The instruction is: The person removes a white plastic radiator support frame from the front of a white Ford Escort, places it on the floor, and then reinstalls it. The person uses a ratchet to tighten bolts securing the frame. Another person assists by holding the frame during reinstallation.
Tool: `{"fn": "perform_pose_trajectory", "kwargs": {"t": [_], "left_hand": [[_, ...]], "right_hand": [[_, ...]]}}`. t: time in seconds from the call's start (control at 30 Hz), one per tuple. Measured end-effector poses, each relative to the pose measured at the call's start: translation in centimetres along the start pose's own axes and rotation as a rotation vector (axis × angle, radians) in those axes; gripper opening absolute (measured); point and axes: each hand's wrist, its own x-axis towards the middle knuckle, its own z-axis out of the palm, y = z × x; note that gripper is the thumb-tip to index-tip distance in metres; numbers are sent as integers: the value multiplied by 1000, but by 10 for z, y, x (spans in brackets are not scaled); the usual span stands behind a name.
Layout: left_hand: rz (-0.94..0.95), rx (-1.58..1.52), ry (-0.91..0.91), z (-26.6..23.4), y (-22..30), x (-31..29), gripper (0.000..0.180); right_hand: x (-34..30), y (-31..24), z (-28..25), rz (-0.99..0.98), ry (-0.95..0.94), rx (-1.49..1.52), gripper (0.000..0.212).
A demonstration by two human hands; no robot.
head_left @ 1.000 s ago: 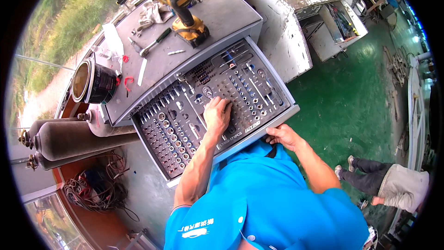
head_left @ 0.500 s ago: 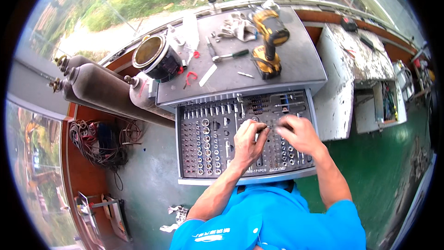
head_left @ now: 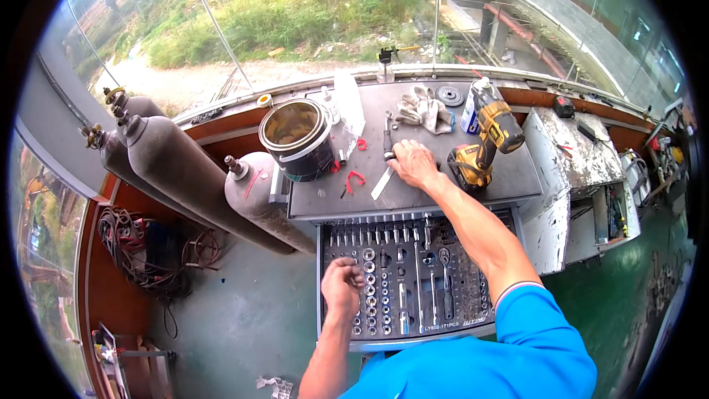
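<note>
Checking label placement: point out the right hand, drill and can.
Right hand (head_left: 415,164): head view, on the back of the hand.
Drill (head_left: 486,151): head view, on its grip.
Can (head_left: 307,159): head view, on its dark outer wall.

Place is to be tagged as a workshop, repair type. Indicated by a pulled-out drawer packed with fitted sockets. Cordless drill, work gloves and an open, stained tin are seen on the grey tabletop. Gas cylinders and tangled cables are grouped at left; a paint-chipped cabinet is seen at right. Floor is coloured green.
</note>
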Motion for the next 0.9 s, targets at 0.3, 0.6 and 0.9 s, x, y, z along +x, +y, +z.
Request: {"fn": "perform_pose_trajectory", "kwargs": {"t": [0.3, 0.6, 0.9], "left_hand": [[-350, 26, -338, 110, 59, 129, 47], [-262, 118, -279, 160, 21, 165, 37], [566, 850, -53, 150, -2, 187, 44]], "right_hand": [[-65, -87, -64, 272, -58, 1003, 33], [-156, -86, -126, 24, 238, 818, 25], [-334, -33, -164, 364, 176, 742, 26]]}}
